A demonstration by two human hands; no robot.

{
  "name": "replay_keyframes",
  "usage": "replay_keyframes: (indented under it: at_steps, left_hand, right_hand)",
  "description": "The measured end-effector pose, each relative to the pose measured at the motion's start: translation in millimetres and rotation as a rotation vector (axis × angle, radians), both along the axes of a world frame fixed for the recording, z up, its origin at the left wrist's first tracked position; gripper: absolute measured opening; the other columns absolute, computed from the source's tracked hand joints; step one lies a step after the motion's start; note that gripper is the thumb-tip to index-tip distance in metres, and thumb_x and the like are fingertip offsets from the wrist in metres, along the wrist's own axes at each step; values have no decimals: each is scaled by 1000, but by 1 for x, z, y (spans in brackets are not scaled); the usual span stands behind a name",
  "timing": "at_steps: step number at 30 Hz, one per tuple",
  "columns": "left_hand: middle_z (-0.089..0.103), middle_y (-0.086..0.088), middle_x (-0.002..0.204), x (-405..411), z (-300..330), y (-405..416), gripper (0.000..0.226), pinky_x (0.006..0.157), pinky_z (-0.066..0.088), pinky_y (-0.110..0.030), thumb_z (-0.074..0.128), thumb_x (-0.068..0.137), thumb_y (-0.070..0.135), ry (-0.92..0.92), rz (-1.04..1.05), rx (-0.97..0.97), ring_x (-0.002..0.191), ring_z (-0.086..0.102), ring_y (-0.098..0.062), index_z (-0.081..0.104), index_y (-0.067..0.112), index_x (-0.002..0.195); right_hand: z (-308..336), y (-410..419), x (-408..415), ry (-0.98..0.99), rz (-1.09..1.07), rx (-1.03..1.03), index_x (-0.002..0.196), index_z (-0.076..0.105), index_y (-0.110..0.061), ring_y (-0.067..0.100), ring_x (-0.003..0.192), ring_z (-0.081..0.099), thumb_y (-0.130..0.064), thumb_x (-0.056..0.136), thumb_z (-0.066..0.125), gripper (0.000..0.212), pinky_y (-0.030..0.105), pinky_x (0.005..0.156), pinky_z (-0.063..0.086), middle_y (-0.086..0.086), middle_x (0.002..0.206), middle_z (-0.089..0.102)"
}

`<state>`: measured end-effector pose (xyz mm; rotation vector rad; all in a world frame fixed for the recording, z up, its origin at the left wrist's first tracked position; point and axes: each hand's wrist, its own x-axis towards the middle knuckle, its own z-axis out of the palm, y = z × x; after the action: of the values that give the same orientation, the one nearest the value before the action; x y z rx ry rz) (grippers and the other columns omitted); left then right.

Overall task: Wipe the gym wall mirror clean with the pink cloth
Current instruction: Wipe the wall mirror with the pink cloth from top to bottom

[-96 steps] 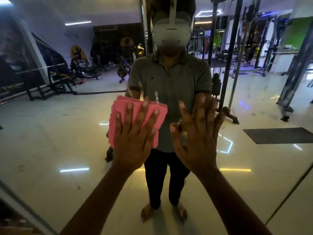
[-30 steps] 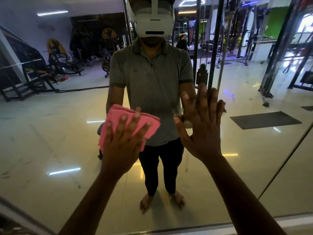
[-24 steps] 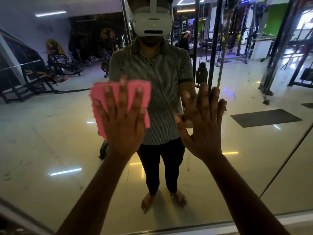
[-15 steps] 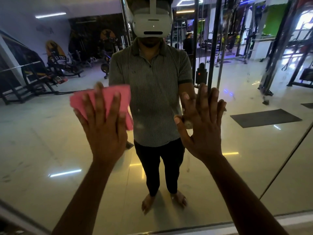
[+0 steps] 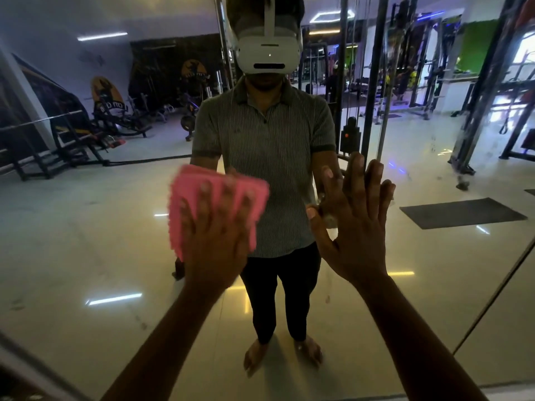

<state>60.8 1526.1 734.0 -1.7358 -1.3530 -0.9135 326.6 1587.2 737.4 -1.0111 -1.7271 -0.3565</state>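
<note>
Wall mirror [image 5: 86, 241] fills view, reflects gym floor, machines, standing person. Right hand [image 5: 357, 227] flat on glass, fingers straight, spread, holds nothing. Left hand [image 5: 215, 241] presses folded pink cloth [image 5: 185, 198] against glass at reflected waist height, fingers straight over it; cloth motion-blurred.

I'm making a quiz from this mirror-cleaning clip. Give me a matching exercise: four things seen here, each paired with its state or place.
Things:
1. pink cloth
2. left hand
3. right hand
4. dark floor mat

States or places:
A. flat and bare against the mirror, fingers up
B. reflected at the right, lying on the floor
C. pressed to the glass under a palm
D. spread over the cloth

Pairs: 1-C, 2-D, 3-A, 4-B
</note>
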Motion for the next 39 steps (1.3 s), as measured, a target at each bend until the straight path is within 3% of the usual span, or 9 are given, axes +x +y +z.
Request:
replay_keyframes:
  at_steps: [3, 6, 11, 15, 19, 25, 31, 36, 39]
  left_hand:
    - [8, -8, 181, -15, -26, -9, 53, 131, 0, -70, 32, 118, 42, 126, -11, -48, 168, 3, -39, 25, 29, 168]
    - [4, -14, 181, -14, -17, -5, 63, 131, -5, -68, 43, 113, 41, -98, 109, 6, 166, 3, -45, 21, 28, 171]
    - [-1, -5, 183, -24, -55, -15, 61, 131, 6, -71, 35, 117, 42, 127, -28, -74, 168, 0, -38, 13, 30, 173]
    - [-6, -11, 182, -14, -22, -2, 71, 131, -8, -67, 46, 112, 42, -137, 137, -30, 167, -4, -43, 12, 29, 174]
    - [-2, -8, 183, -16, -20, 1, 77, 130, -4, -70, 56, 107, 43, 43, 48, -70, 167, -1, -42, 18, 29, 172]
    - [14, -15, 180, -14, 96, 16, 63, 130, 0, -73, 34, 116, 48, -252, 125, 127, 165, 9, -49, 17, 29, 173]
    - [3, -5, 182, 11, 77, 17, 58, 130, -7, -66, 20, 117, 51, 232, -41, -6, 167, 4, -39, 22, 32, 172]
    - [14, -11, 180, 15, 127, 27, 59, 131, -11, -63, 26, 117, 53, -31, 34, 120, 166, 9, -43, 25, 32, 171]
    - [11, -9, 180, 26, 70, 30, 62, 130, -14, -64, 32, 116, 52, 201, -48, 72, 167, -5, -38, 15, 31, 172]
  right_hand:
    - [-1, 0, 2, -16, -6, 0, 173, 25, -26, 45, 169, 1, -49, 108, 64, 79, 75, 131, 8, 17, 183, 7]
    - [0, -1, 1, -13, -13, -18, 172, 28, -22, 46, 169, 0, -49, 108, 63, 78, 74, 131, 7, 17, 183, 7]
    - [1, -3, 1, -21, -25, -33, 172, 29, -19, 47, 168, 0, -48, 107, 66, 81, 74, 131, 6, 20, 182, 7]
    - [4, -11, -11, 53, -23, -56, 172, 33, -16, 47, 168, -2, -46, 108, 63, 76, 74, 131, 5, 21, 182, 6]
    - [13, -24, -40, 83, 24, -38, 172, 32, -16, 43, 169, -5, -40, 109, 66, 76, 71, 133, 0, 18, 183, 2]
    - [22, -22, -54, 65, -15, -20, 173, 30, -18, 43, 169, -3, -44, 109, 59, 74, 70, 133, 2, 17, 183, 7]
    - [22, -23, -49, 49, -12, -16, 174, 26, -16, 39, 170, -4, -43, 108, 61, 79, 62, 136, -2, 13, 184, 4]
    - [13, -24, -40, 124, -8, -6, 173, 23, -7, 40, 170, 1, -37, 106, 66, 85, 67, 135, 5, 14, 184, 7]
    - [5, -24, -34, 155, -27, -36, 174, 21, -9, 37, 170, -2, -43, 108, 59, 83, 70, 134, 4, 10, 184, 2]
